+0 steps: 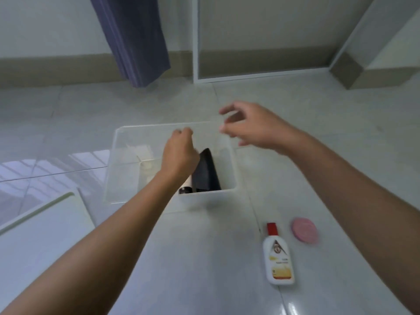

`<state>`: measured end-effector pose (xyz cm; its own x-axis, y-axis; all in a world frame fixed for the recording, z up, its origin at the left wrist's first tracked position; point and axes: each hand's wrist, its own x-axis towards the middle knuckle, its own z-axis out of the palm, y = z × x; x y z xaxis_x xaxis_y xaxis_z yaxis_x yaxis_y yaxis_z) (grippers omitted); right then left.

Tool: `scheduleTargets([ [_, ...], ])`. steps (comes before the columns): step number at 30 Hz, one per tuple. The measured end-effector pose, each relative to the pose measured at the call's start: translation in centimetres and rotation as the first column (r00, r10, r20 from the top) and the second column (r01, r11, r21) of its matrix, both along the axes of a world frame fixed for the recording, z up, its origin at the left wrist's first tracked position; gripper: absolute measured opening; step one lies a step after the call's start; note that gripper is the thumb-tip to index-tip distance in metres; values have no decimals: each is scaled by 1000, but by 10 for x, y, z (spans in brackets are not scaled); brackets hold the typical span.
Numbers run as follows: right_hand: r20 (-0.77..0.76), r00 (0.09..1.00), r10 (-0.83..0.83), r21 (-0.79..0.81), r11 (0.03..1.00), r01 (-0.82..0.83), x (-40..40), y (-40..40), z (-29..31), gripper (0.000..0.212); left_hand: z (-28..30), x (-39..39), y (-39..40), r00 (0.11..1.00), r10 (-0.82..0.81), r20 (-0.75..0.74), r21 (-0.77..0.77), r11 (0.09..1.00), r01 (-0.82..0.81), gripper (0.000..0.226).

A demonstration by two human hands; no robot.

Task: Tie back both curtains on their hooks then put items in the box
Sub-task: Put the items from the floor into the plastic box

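Head view looks down on a clear plastic box [127, 142] on the pale tiled floor. Inside it, the person's left hand [179, 153] is curled beside a dark folded item [205, 173]; whether it grips anything I cannot tell. Over the box's far right corner, the right hand [252, 126] hovers loosely open and empty. A white bottle [277, 258] and pink disc [305, 230] lie nearby on the floor. A purple curtain [134, 39] hangs behind.

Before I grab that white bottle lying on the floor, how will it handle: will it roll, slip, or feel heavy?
The bottle lies flat on glossy tile, so a nudge would probably slide it. Its body looks flattened rather than round, so rolling seems unlikely. It looks like smooth plastic, likely light, and perhaps slick; gripping across the body is probably safer than by the red cap.
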<state>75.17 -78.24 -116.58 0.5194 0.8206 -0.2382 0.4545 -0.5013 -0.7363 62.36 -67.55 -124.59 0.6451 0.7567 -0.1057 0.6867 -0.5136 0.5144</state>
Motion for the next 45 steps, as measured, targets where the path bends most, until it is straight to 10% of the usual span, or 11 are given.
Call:
scheduleTargets([
  [3,40,969,-245,142,961,237,42,-51,2,26,40,39,-48,891,-125,437,140,988,70,39],
  [6,88,903,-421,112,905,411,65,-104,-23,19,51,73,-109,827,-320,462,190,947,260,29],
  [9,256,862,-437,-21,889,457,69,-167,-67,23,29,84,-170,888,-397,232,103,918,384,29],
  [15,108,988,-109,-443,885,146,36,-239,-149,73,-51,48,-230,876,-318,-363,-136,948,288,77],
  [24,236,971,31,-478,874,89,22,-245,-178,81,-87,32,-254,848,-286,-447,-202,955,216,92],
  [30,294,955,-22,-383,913,139,27,-225,-165,64,-65,30,-237,949,-224,-223,-327,934,143,72],
  [36,386,898,-209,-92,960,263,35,-134,-99,71,22,14,-161,981,-191,28,-133,972,193,75],
  [45,464,886,5,103,993,-59,-36,17,-52,65,48,-51,7,991,96,-93,-6,995,-97,85],
])
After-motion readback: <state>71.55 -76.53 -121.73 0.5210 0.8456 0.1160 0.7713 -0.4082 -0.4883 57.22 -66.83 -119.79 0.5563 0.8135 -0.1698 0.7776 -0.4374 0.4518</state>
